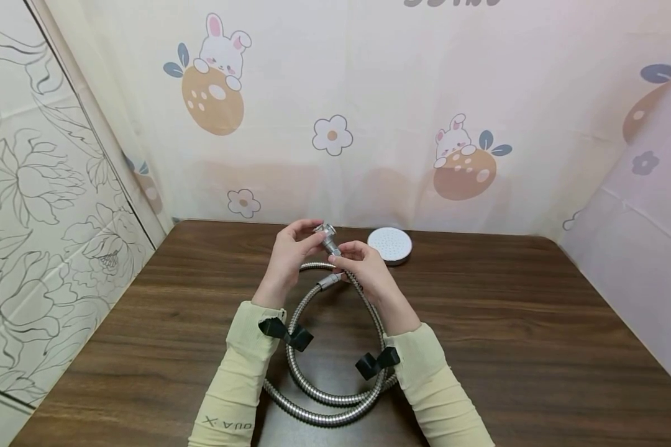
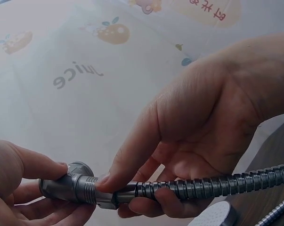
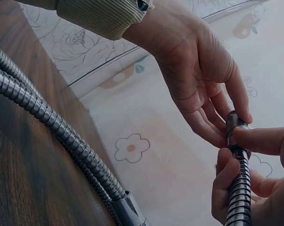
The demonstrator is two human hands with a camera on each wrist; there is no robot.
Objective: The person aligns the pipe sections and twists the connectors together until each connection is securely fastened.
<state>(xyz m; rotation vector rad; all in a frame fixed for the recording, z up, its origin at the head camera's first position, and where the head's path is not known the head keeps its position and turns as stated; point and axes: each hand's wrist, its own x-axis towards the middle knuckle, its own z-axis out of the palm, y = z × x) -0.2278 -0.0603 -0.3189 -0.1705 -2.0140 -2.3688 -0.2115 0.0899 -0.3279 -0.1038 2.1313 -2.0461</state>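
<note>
My left hand (image 1: 287, 257) grips a chrome fitting (image 2: 61, 188) that has an external thread, with thumb and fingers around its body. A flexible metal shower hose (image 2: 203, 187) meets the fitting's threaded side. Its end connector (image 2: 125, 194) is pinched by my right hand (image 1: 370, 273), thumb on top and fingers curled beneath. In the left wrist view, some thread shows beside the connector; how far the two are engaged I cannot tell. The other hose end (image 3: 125, 209) hangs below the hands, a smooth chrome sleeve. Both hands are raised over the table's far part.
A round white shower head (image 1: 390, 244) lies face up on the wooden table (image 1: 537, 323), just beyond my right hand. Loops of the hose (image 1: 324, 419) lie between my forearms. A patterned cloth (image 1: 335, 81) hangs behind the table's far edge.
</note>
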